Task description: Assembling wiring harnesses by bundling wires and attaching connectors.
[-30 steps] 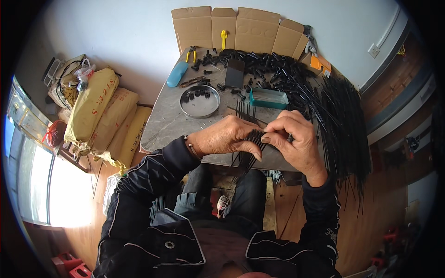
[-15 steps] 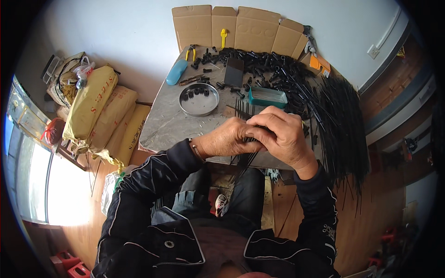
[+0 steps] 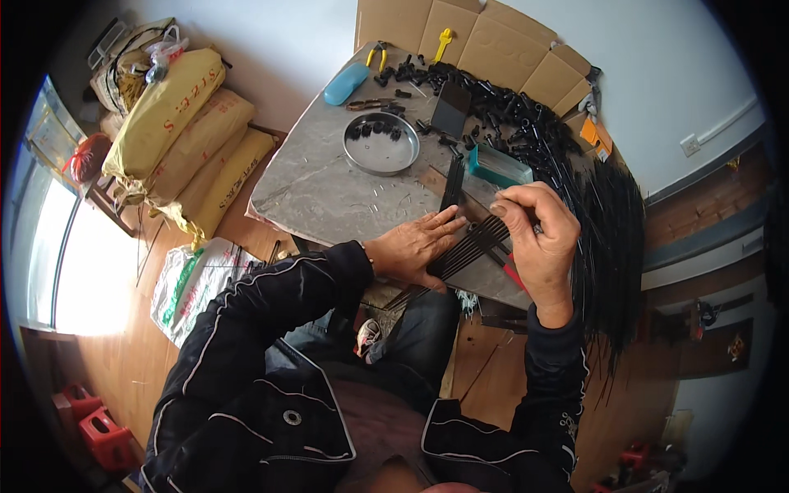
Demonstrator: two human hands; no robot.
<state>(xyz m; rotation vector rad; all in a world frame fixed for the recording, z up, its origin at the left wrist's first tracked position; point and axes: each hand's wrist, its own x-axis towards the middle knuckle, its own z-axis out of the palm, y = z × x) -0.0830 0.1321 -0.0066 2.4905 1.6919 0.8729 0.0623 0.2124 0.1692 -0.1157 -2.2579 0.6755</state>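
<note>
My left hand [image 3: 417, 249] lies over a row of thin black rods [image 3: 470, 251] near the table's front edge, its fingers stretched out and spread. My right hand [image 3: 540, 234] is held just right of these rods, thumb and forefinger pinched together. Whatever is in that pinch, if anything, is too small to make out. Beyond the left fingertips stands a dark narrow bundle [image 3: 452, 182]. Close to the right hand, a red strip-like piece [image 3: 515, 271] shows at the table edge. A teal open box [image 3: 500, 167] sits beyond the right hand.
On the grey table [image 3: 312, 181] stand a round metal dish [image 3: 382, 171] with black parts, a dark flat slab [image 3: 450, 109], a blue case [image 3: 346, 84] and yellow-handled pliers [image 3: 377, 56]. Black fittings [image 3: 530, 123] and long black rods [image 3: 612, 246] pile up right. Yellow sacks [image 3: 168, 111] lie left.
My hands were together over the table; they have come apart. The left has opened and come down over the rods, while the right has drawn away to the right. The whole view has shifted.
</note>
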